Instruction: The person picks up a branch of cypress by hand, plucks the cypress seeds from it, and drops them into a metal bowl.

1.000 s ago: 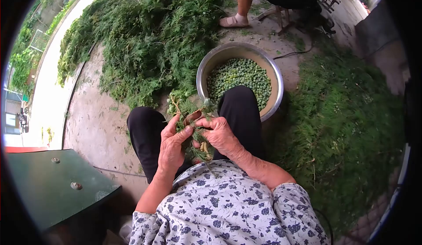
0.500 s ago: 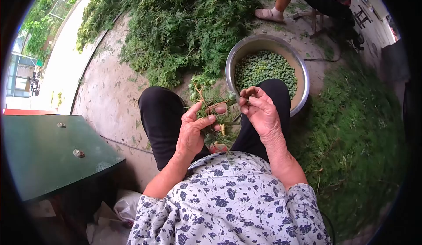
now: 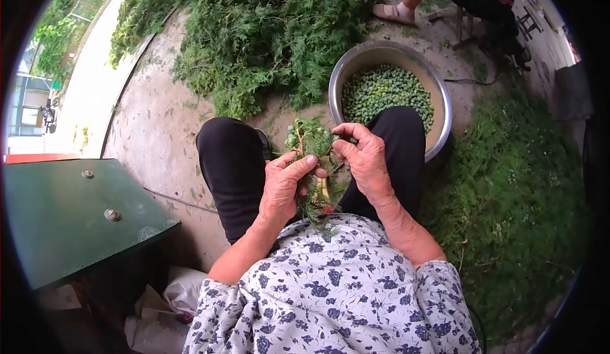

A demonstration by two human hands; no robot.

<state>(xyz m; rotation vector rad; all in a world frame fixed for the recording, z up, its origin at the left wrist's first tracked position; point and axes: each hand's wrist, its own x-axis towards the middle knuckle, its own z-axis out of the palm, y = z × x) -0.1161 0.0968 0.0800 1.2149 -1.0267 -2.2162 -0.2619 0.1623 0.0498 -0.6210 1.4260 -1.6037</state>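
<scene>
A leafy green conifer sprig point(image 3: 310, 139) with small round green cones stands up between my knees. My left hand point(image 3: 283, 182) is closed around its stem, thumb on top, and some foliage hangs below the fingers. At the sprig's right side, the thumb and forefinger of my right hand point(image 3: 367, 166) pinch a small green cone, partly hidden by the fingers. Just beyond my right knee is a wide metal basin point(image 3: 444, 90), partly filled with a heap of green cones point(image 3: 384, 93).
Cut conifer branches point(image 3: 254, 36) are piled ahead, and more branches point(image 3: 508, 208) lie at the right. A green-topped table point(image 3: 82, 214) is at the left. Another person's foot point(image 3: 394, 14) and a wooden stool point(image 3: 462, 27) are beyond the basin.
My right hand has moved left and slightly up, from beside the sprig to touching it. My left hand still holds the sprig.
</scene>
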